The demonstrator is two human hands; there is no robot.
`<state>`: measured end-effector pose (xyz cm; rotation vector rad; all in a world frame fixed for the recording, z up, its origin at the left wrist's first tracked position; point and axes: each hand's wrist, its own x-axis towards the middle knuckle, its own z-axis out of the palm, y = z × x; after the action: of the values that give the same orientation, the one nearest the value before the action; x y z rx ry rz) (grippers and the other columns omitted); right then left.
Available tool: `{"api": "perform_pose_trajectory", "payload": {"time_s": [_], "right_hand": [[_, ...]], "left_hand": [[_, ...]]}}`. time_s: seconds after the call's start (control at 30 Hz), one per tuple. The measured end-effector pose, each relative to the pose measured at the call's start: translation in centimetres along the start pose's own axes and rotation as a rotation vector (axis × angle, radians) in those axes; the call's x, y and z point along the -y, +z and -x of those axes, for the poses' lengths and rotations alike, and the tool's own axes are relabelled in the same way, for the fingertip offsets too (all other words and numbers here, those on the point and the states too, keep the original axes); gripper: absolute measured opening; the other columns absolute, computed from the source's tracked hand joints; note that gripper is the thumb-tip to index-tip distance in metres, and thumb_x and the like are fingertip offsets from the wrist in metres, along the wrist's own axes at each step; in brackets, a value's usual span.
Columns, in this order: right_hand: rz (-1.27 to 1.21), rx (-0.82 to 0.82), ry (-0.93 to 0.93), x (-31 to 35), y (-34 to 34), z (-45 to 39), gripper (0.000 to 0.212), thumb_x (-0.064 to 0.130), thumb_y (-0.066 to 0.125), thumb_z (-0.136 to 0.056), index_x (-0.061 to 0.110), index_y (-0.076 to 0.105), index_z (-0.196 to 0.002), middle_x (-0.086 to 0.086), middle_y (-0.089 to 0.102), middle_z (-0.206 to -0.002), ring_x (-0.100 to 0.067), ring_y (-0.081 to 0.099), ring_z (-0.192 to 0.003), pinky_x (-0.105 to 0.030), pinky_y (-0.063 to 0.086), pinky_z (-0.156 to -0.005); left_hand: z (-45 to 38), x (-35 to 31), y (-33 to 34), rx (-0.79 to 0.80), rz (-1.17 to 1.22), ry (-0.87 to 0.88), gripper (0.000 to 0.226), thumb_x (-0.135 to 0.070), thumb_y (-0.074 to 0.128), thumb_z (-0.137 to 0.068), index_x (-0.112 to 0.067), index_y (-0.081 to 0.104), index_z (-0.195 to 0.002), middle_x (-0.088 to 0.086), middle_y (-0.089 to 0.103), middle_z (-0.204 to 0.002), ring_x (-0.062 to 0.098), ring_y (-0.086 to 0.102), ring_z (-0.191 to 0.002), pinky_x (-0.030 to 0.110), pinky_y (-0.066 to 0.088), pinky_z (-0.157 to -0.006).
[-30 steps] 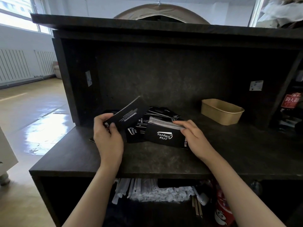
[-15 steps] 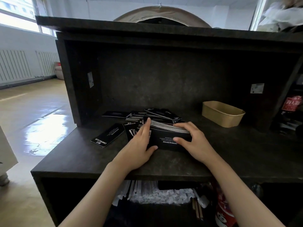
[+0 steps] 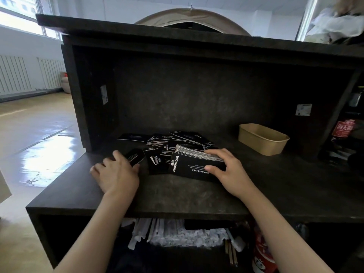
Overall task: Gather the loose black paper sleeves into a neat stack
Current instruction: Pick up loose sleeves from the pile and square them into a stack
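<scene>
A thick stack of black paper sleeves (image 3: 189, 166) with white print lies on the dark counter (image 3: 177, 196), and my right hand (image 3: 228, 170) grips its right end, fingers over the top and thumb on the front. To the left, my left hand (image 3: 116, 172) rests on a single loose sleeve (image 3: 136, 157), fingers curled over its left end. Another loose sleeve (image 3: 155, 160) lies between the two hands. Several more loose sleeves (image 3: 167, 139) are scattered behind the stack, overlapping each other.
A tan paper tray (image 3: 263, 138) stands at the back right of the counter. The counter's dark back wall (image 3: 197, 99) and top shelf enclose the space. Wrapped straws (image 3: 177, 233) and a red cup (image 3: 262, 257) sit on the shelf below.
My left hand has left the stack's left side and moved left onto a loose sleeve. My right hand stays on the stack.
</scene>
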<state>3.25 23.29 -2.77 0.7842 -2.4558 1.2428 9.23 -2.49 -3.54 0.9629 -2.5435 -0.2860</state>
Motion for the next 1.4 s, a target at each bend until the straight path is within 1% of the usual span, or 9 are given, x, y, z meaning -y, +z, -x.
{"api": "perform_pose_trajectory", "payload": {"time_s": [0.33,0.47,0.63,0.73,0.83,0.93,1.1,1.27,1.4], "right_hand": [[-0.005,0.016,0.019,0.1,0.0,0.1,0.042,0.018,0.067,-0.088,0.029,0.057,-0.127,0.01,0.052,-0.116,-0.003,0.051,-0.111,-0.011,0.038,-0.089],[0.003,0.016,0.027,0.2,-0.1,0.1,0.042,0.018,0.067,-0.088,0.03,0.057,-0.127,0.009,0.052,-0.115,-0.005,0.051,-0.111,-0.02,0.041,-0.095],[0.008,0.016,0.026,0.1,0.0,0.2,0.041,0.019,0.067,-0.088,0.03,0.057,-0.126,0.01,0.052,-0.114,-0.007,0.051,-0.112,-0.027,0.043,-0.098],[0.012,0.019,0.027,0.0,0.0,0.1,0.041,0.02,0.067,-0.088,0.032,0.056,-0.126,0.011,0.051,-0.114,-0.007,0.051,-0.113,-0.028,0.043,-0.098],[0.0,0.037,0.03,0.0,-0.1,0.1,0.039,0.019,0.063,-0.091,0.03,0.055,-0.128,0.01,0.05,-0.115,-0.007,0.051,-0.114,-0.025,0.043,-0.096],[-0.11,0.046,0.083,0.1,-0.2,0.0,0.033,0.014,0.047,-0.099,0.025,0.057,-0.128,0.006,0.049,-0.118,-0.009,0.05,-0.114,-0.024,0.044,-0.094],[-0.251,0.034,0.138,0.6,-0.1,0.1,0.046,0.036,0.024,-0.101,0.025,0.061,-0.126,0.01,0.054,-0.119,-0.002,0.052,-0.114,-0.019,0.039,-0.096],[-0.217,0.04,0.075,0.7,-0.1,0.3,0.048,0.053,0.035,-0.092,0.026,0.063,-0.12,0.007,0.055,-0.113,0.001,0.054,-0.109,-0.019,0.039,-0.097],[-0.178,0.036,0.049,0.8,0.0,0.3,0.055,0.059,0.039,-0.087,0.023,0.063,-0.122,0.008,0.055,-0.112,-0.001,0.054,-0.11,-0.023,0.04,-0.098]], "left_hand": [[0.8,0.3,-0.8,-0.097,0.33,-0.031,0.06,-0.026,0.078,-0.078,-0.013,0.043,-0.125,0.028,0.05,-0.123,0.047,0.044,-0.116,0.052,0.035,-0.097],[1.5,0.6,-1.0,-0.201,0.619,0.062,0.058,0.002,0.073,-0.077,-0.012,0.042,-0.124,0.026,0.045,-0.123,0.043,0.046,-0.113,0.047,0.043,-0.091],[1.6,0.7,-0.8,-0.237,0.787,0.033,0.047,0.007,0.062,-0.084,-0.008,0.045,-0.125,0.022,0.052,-0.125,0.04,0.053,-0.11,0.042,0.043,-0.091],[1.5,0.6,-1.2,-0.298,0.924,-0.041,0.033,0.002,0.058,-0.09,-0.008,0.053,-0.121,0.012,0.065,-0.116,0.03,0.058,-0.106,0.024,0.038,-0.083],[1.5,0.5,-1.9,-0.373,1.039,0.136,0.026,-0.003,0.059,-0.091,-0.015,0.059,-0.114,-0.006,0.068,-0.105,0.015,0.063,-0.094,0.014,0.042,-0.075],[1.6,0.3,-2.0,-0.256,1.084,0.528,0.027,-0.001,0.058,-0.091,-0.022,0.06,-0.108,-0.029,0.064,-0.095,-0.008,0.061,-0.09,0.005,0.044,-0.074],[1.6,-0.7,-0.3,0.036,0.611,1.009,0.038,-0.01,0.065,-0.088,-0.029,0.058,-0.12,-0.016,0.057,-0.113,-0.001,0.057,-0.104,0.025,0.049,-0.092],[1.8,-2.2,0.2,0.092,0.659,0.871,0.081,-0.013,0.072,-0.083,-0.028,0.025,-0.147,-0.007,0.022,-0.15,0.006,0.031,-0.137,0.026,0.031,-0.115],[2.6,-4.8,0.9,0.278,0.676,0.719,0.085,-0.028,0.063,-0.091,-0.015,0.007,-0.153,0.003,0.017,-0.16,0.01,0.017,-0.145,0.011,0.012,-0.107]]}}
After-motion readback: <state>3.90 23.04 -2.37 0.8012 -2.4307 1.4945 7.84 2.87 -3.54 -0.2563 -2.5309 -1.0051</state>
